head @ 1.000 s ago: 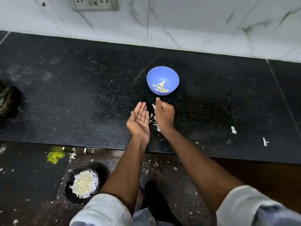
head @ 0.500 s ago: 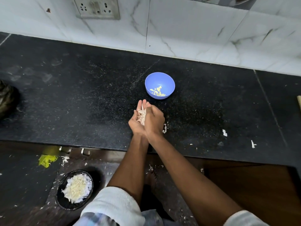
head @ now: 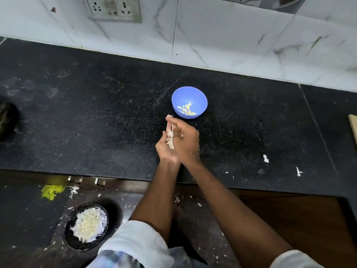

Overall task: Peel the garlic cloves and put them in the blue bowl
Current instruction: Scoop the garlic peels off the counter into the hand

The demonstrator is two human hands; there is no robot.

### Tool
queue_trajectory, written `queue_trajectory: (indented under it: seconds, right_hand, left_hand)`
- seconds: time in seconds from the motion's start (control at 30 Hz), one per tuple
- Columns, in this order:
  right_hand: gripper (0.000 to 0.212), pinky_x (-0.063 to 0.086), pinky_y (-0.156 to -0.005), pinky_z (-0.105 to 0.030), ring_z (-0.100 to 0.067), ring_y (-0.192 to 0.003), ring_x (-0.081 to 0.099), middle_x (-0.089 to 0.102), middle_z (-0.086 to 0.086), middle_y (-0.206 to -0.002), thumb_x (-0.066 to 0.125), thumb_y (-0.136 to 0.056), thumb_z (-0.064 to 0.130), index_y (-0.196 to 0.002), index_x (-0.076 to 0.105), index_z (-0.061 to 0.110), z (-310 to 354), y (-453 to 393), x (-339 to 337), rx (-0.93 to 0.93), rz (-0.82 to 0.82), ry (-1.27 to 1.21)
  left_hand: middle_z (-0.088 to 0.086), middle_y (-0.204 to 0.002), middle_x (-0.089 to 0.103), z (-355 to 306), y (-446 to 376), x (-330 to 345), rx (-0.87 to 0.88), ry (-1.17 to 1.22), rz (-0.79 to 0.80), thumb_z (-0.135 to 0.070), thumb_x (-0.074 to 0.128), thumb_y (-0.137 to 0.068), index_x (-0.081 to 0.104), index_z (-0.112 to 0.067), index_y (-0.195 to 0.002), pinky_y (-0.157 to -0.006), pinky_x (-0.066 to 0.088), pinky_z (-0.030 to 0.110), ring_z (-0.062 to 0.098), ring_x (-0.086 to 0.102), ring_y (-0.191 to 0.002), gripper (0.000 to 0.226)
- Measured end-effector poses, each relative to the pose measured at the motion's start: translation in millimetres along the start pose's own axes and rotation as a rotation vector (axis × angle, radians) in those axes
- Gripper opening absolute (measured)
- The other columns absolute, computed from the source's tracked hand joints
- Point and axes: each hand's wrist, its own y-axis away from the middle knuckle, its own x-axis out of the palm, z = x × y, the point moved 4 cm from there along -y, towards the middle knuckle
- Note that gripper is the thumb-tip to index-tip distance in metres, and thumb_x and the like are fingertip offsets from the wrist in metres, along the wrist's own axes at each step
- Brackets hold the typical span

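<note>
In the lower left of the frame, a black bowl [head: 86, 227] full of white garlic skins sits on the floor. A scrap of yellow-green stuff [head: 51, 191] lies on the floor above it. In the middle of the frame, your two hands are pressed together over the black bench [head: 96, 117]. Your left hand [head: 164, 147] is flat, with its fingers straight and its palm turned to the right. A small pile of dry garlic skins [head: 170, 139] is squeezed between your palms. Your right hand [head: 186, 141] lies flat against them. Just above your fingertips, the blue bowl [head: 189, 102] stands on the bench with the peeled garlic cloves [head: 186, 109] inside. A few white skin bits [head: 266, 158] lie on the bench in the right part of the frame.
</note>
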Motion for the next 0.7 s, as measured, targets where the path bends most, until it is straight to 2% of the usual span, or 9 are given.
queue_trajectory:
  seconds: [0.03, 0.1, 0.17, 0.27, 0.4, 0.5, 0.6, 0.63, 0.7]
  right_hand:
    - [0.042, 0.053, -0.106, -0.035, -0.005, -0.122, 0.066, 0.074, 0.005, -0.124, 0.051, -0.097, -0.007, -0.122, 0.076, 0.016, 0.9, -1.2, -2.5, 0.01, -0.036, -0.062]
    - [0.032, 0.058, -0.1, -0.039, -0.014, -0.109, 0.073, 0.078, -0.001, -0.112, 0.055, -0.097, -0.008, -0.113, 0.078, 0.008, -2.2, -4.2, -9.6, 0.049, -0.154, -0.216]
    - [0.024, 0.06, -0.094, -0.042, -0.023, -0.097, 0.076, 0.079, -0.007, -0.102, 0.061, -0.093, -0.01, -0.105, 0.077, 0.003, -12.2, -6.7, -17.5, 0.095, -0.261, -0.322]
    - [0.016, 0.061, -0.092, -0.044, -0.031, -0.093, 0.076, 0.079, -0.012, -0.097, 0.069, -0.091, -0.007, -0.103, 0.075, 0.002, -35.1, -9.5, -20.9, 0.197, -0.243, -0.408]
    - [0.024, 0.062, -0.086, -0.038, -0.021, -0.086, 0.076, 0.078, -0.009, -0.09, 0.075, -0.085, -0.009, -0.105, 0.076, 0.005, -68.0, -7.0, -29.1, 0.281, -0.153, -0.257]
    - [0.021, 0.062, -0.087, -0.041, -0.014, -0.085, 0.076, 0.08, -0.002, -0.089, 0.072, -0.088, -0.006, -0.102, 0.079, 0.008, -87.8, -3.7, -34.8, 0.285, -0.05, -0.08]
    - [0.032, 0.063, -0.083, -0.039, -0.011, -0.083, 0.074, 0.079, 0.003, -0.092, 0.062, -0.088, -0.012, -0.1, 0.079, 0.013, -96.3, -8.6, -43.5, 0.208, -0.093, 0.082]
    - [0.031, 0.062, -0.084, -0.038, -0.009, -0.087, 0.073, 0.078, 0.004, -0.096, 0.065, -0.087, -0.01, -0.102, 0.079, 0.013, -98.1, -11.7, -46.6, 0.161, -0.118, 0.158]
    - [0.03, 0.054, -0.101, -0.039, -0.012, -0.114, 0.068, 0.074, -0.001, -0.119, 0.068, -0.092, 0.002, -0.119, 0.075, 0.012, -106.6, -15.4, -45.7, 0.075, -0.102, 0.286]
  left_hand:
    - [0.016, -0.122, 0.076, -0.6, -0.6, -1.4, -0.008, 0.025, -0.001, -0.029, 0.027, -0.115, 0.067, -0.009, -0.132, -0.083, 0.065, 0.045, 0.031, 0.077, -0.105, 0.047]
    - [0.02, -0.13, 0.072, -4.7, -3.8, -7.2, -0.017, 0.057, -0.024, -0.028, 0.03, -0.114, 0.066, -0.008, -0.133, -0.102, 0.056, 0.049, 0.034, 0.072, -0.114, 0.045]
    - [0.02, -0.137, 0.068, -9.4, -6.9, -15.8, -0.036, 0.078, -0.053, -0.025, 0.033, -0.114, 0.067, -0.006, -0.132, -0.118, 0.042, 0.045, 0.032, 0.065, -0.124, 0.043]
    - [0.02, -0.132, 0.071, -17.0, -7.1, -24.8, -0.042, 0.049, -0.099, -0.024, 0.033, -0.114, 0.068, -0.004, -0.13, -0.123, 0.037, 0.043, 0.031, 0.063, -0.127, 0.043]
    - [0.019, -0.128, 0.073, -28.8, -6.0, -27.5, -0.009, 0.046, -0.125, -0.025, 0.031, -0.114, 0.069, -0.005, -0.129, -0.121, 0.04, 0.043, 0.031, 0.065, -0.123, 0.045]
    - [0.018, -0.128, 0.073, -39.3, -5.4, -31.2, 0.01, 0.013, -0.134, -0.024, 0.031, -0.114, 0.069, -0.004, -0.129, -0.122, 0.039, 0.043, 0.031, 0.064, -0.126, 0.045]
    - [0.018, -0.128, 0.074, -43.8, -4.7, -33.3, 0.029, -0.014, -0.156, -0.023, 0.032, -0.114, 0.069, -0.004, -0.128, -0.123, 0.038, 0.043, 0.029, 0.061, -0.132, 0.044]
    - [0.018, -0.128, 0.074, -43.6, -4.6, -33.1, 0.033, -0.025, -0.158, -0.023, 0.032, -0.114, 0.07, -0.005, -0.127, -0.123, 0.038, 0.042, 0.029, 0.06, -0.134, 0.044]
    - [0.017, -0.129, 0.073, -42.9, -3.2, -33.3, 0.042, -0.049, -0.152, -0.023, 0.032, -0.114, 0.07, -0.005, -0.126, -0.124, 0.038, 0.042, 0.029, 0.062, -0.131, 0.044]
